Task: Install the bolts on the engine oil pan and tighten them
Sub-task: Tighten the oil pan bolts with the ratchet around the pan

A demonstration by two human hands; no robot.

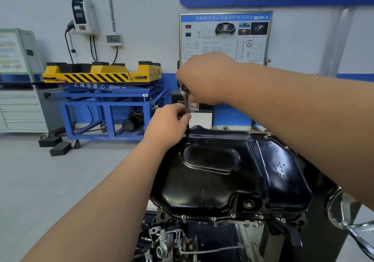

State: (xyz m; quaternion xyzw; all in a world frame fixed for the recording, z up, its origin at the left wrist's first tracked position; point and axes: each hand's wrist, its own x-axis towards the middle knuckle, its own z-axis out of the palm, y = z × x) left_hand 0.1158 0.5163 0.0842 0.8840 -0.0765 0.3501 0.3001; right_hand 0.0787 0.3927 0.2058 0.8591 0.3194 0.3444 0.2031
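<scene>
The black engine oil pan (pixel 226 172) lies upside-up on the engine, filling the lower middle. Several bolts (pixel 213 218) sit along its near flange. A slim socket wrench (pixel 185 99) stands upright over the pan's far left edge. My right hand (pixel 204 77) grips the wrench's top end from above. My left hand (pixel 168 124) pinches the shaft lower down, just above the flange. The wrench's tip and the bolt under it are hidden by my left hand.
A yellow and blue lift cart (pixel 109 99) stands on the floor at the left. A training board (pixel 224 37) leans on the wall behind the pan. A grey drawer cabinet (pixel 20 109) is at far left. The chrome stand handle (pixel 344 219) juts out at lower right.
</scene>
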